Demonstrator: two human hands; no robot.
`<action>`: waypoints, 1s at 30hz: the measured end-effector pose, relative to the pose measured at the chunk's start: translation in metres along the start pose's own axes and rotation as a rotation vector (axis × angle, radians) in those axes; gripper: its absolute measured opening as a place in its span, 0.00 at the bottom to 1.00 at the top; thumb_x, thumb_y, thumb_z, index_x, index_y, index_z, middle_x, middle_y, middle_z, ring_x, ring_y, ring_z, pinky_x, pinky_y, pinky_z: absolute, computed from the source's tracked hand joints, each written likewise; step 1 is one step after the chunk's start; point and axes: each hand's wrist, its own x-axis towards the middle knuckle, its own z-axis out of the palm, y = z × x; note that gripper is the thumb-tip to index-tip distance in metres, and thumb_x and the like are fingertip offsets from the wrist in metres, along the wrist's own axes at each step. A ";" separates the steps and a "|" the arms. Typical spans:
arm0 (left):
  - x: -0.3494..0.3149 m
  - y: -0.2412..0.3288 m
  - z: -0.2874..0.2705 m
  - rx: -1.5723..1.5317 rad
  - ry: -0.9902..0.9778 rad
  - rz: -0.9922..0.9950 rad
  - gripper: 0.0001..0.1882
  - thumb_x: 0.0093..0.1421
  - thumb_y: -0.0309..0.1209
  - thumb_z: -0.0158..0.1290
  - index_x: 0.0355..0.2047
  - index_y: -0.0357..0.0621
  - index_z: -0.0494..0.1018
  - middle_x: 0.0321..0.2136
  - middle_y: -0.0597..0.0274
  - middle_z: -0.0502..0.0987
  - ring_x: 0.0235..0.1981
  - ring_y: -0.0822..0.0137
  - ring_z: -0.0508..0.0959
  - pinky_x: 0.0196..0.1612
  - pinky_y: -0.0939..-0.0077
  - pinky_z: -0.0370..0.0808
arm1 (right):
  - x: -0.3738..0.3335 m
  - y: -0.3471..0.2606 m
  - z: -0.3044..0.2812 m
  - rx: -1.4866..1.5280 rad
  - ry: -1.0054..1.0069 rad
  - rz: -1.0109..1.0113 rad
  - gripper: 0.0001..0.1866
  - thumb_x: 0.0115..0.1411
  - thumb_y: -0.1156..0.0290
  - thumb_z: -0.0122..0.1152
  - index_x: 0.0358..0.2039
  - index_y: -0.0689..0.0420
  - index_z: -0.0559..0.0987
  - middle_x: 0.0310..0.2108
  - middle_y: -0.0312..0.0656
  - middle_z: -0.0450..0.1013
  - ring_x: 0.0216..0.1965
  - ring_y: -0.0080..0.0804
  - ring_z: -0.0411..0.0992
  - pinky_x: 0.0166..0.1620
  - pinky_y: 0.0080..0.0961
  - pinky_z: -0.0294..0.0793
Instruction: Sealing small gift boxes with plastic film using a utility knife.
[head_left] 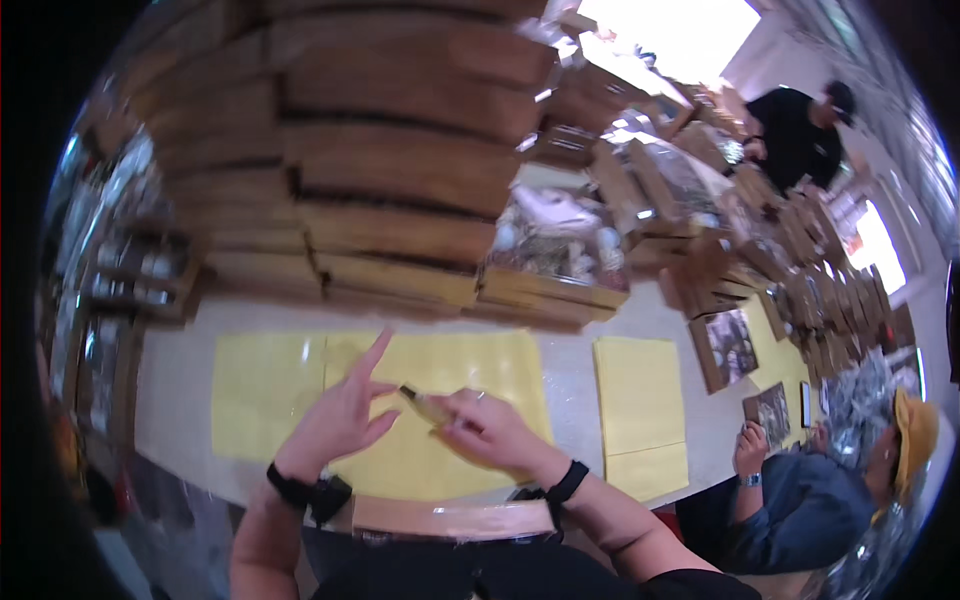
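Observation:
Over a yellow sheet on the pale table, my right hand grips a short, slim yellowish tool with a dark tip. Its exact kind is blurred. The tip points up and left, toward my left hand. That hand is held above the sheet, index finger stretched out and thumb apart, with nothing in it. A small gap separates its fingers from the tool's tip. Both wrists wear dark bands.
Stacked brown boxes rise behind the sheet. An open box holds mixed small items. A folded yellow stack lies to the right. A light brown strip sits before me. At right, a co-worker holds a dark flat piece; another person stands beyond.

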 end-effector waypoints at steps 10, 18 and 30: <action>-0.005 -0.011 0.003 0.139 0.180 0.137 0.29 0.53 0.30 0.62 0.53 0.35 0.67 0.52 0.50 0.75 0.37 0.53 0.82 0.39 0.64 0.78 | -0.005 0.003 0.003 -0.051 -0.033 -0.015 0.24 0.62 0.65 0.57 0.59 0.49 0.72 0.36 0.44 0.72 0.37 0.42 0.73 0.41 0.35 0.73; -0.023 -0.020 -0.004 0.074 0.532 0.294 0.45 0.44 0.34 0.72 0.59 0.34 0.61 0.52 0.50 0.73 0.32 0.66 0.79 0.35 0.75 0.76 | -0.004 0.017 0.007 -0.046 -0.069 -0.027 0.22 0.64 0.65 0.55 0.59 0.48 0.71 0.36 0.44 0.72 0.38 0.42 0.72 0.42 0.34 0.72; -0.012 -0.009 0.005 0.230 0.050 0.252 0.60 0.46 0.36 0.70 0.69 0.54 0.36 0.69 0.39 0.46 0.53 0.44 0.75 0.44 0.58 0.80 | -0.008 0.017 -0.008 0.316 -0.160 0.047 0.21 0.64 0.67 0.53 0.57 0.55 0.74 0.44 0.41 0.74 0.39 0.28 0.70 0.45 0.26 0.70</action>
